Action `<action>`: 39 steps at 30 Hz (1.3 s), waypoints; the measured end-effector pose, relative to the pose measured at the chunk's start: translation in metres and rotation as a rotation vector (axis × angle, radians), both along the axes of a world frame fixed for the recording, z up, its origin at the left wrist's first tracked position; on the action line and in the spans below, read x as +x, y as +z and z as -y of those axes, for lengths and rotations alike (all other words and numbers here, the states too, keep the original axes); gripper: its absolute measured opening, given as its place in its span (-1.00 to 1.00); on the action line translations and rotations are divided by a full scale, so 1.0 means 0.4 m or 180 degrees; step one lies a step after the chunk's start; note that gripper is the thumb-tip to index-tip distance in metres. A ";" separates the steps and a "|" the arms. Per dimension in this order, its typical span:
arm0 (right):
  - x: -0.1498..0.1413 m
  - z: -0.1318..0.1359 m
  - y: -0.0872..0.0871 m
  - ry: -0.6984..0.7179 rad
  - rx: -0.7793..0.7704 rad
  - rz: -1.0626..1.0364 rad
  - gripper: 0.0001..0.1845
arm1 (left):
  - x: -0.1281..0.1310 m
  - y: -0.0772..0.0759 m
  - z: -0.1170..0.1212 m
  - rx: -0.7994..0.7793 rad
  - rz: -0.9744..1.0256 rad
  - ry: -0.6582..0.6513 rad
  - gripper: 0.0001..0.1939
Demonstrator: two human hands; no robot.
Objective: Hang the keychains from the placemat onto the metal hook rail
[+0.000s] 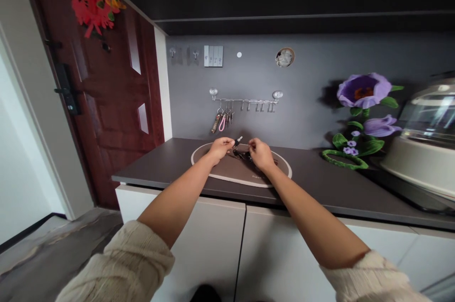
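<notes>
Head view shows your two forearms reaching over a dark countertop [156, 162] above white cabinets [199, 245], with a metal hook rail [245, 101] and hanging keys [222, 122] on the grey wall behind. Over the oval mat [232, 169], your left hand [221, 148] and your right hand [259, 154] are near each other but apart, and both pinch a small dark key bunch [241, 154]. It is too small for telling its exact parts.
</notes>
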State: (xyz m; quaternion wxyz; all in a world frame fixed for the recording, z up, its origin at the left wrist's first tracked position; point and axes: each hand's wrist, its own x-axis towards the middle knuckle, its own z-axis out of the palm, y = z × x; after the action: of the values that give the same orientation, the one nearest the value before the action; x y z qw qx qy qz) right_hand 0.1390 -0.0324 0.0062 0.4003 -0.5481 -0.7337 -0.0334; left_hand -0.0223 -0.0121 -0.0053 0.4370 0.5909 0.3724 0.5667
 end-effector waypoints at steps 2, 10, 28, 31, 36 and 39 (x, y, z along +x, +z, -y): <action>-0.004 0.003 0.002 0.0101 0.0031 -0.0054 -0.79 | 0.002 0.002 -0.001 -0.0090 0.0165 -0.0043 -0.79; -0.021 0.006 0.006 0.0693 0.0107 -0.0129 -0.81 | 0.007 0.015 0.009 -0.0158 0.0501 -0.0297 -0.72; -0.014 -0.014 0.000 0.1019 -0.0140 -0.1005 -0.80 | 0.014 0.014 0.014 -0.0270 0.0725 -0.0548 -0.72; -0.010 -0.012 0.004 0.1080 -0.0219 -0.1197 -0.78 | 0.015 0.013 0.016 -0.0363 0.0671 -0.0519 -0.74; -0.002 -0.009 0.004 0.1191 -0.0164 -0.1317 -0.76 | 0.014 0.008 0.019 -0.0294 0.0479 -0.0509 -0.74; 0.003 -0.013 0.001 0.1166 -0.0030 -0.1200 -0.75 | 0.014 0.004 0.021 -0.0252 0.0317 -0.0457 -0.76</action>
State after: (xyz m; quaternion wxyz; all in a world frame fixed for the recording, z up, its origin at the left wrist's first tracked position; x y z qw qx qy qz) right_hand 0.1402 -0.0274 0.0066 0.5267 -0.4045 -0.7333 0.1457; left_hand -0.0168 -0.0203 -0.0035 0.5175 0.5694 0.3291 0.5474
